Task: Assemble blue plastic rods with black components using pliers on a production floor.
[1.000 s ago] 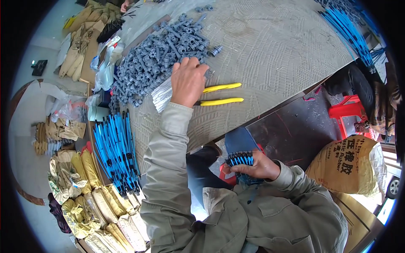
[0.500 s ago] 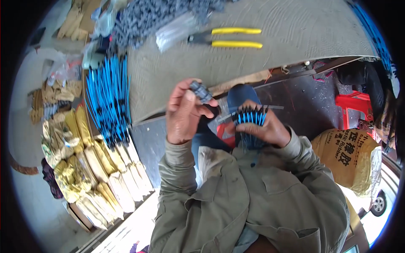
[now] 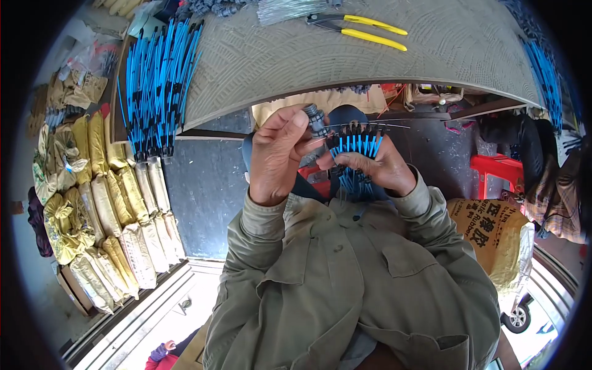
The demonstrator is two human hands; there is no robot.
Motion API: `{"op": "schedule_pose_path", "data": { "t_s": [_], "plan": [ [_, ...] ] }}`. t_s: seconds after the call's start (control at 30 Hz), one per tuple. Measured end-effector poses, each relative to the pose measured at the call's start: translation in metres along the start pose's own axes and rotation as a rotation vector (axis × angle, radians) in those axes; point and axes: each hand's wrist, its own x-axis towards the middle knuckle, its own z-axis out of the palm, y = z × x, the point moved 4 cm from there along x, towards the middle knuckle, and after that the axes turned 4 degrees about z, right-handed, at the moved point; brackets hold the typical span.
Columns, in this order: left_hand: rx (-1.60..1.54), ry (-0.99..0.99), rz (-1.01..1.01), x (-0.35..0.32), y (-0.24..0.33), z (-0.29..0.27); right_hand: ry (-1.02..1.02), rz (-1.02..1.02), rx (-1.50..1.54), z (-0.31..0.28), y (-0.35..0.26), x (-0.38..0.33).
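My left hand point(image 3: 277, 155) pinches a dark grey ribbed plastic fitting point(image 3: 317, 121) between thumb and fingers, in front of my chest. Just to its right, my right hand point(image 3: 394, 169) is closed around a bundle of short blue tubes with black ends point(image 3: 356, 145), fanned in a row with the ends upward. A thin pale strip point(image 3: 394, 126) stretches sideways past the black tips, close to the fitting; whether it is threaded through them I cannot tell. The lower part of the bundle hangs below my right hand, partly hidden.
On the grey worktable point(image 3: 259, 68) lie yellow-handled pliers point(image 3: 374, 38), clear thin strips point(image 3: 290, 10) and grey fittings point(image 3: 216, 6). Blue tubes point(image 3: 157, 86) are heaped at its left. Packed sacks point(image 3: 117, 216) stand left; a red stool point(image 3: 496, 168) and a yellow sack point(image 3: 487, 231) are right.
My left hand has brought the grey fitting right, up close to the black tube ends. The right hand still grips its bundle. The whole view has shifted, with the table higher in it.
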Motion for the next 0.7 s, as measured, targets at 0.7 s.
{"op": "schedule_pose_path", "data": {
  "t_s": [0.7],
  "plan": [
    [0.029,-0.08,0.212,-0.007,-0.003,0.022,0.053,-0.073,-0.005,-0.009,0.003,-0.001]
  ]
}}
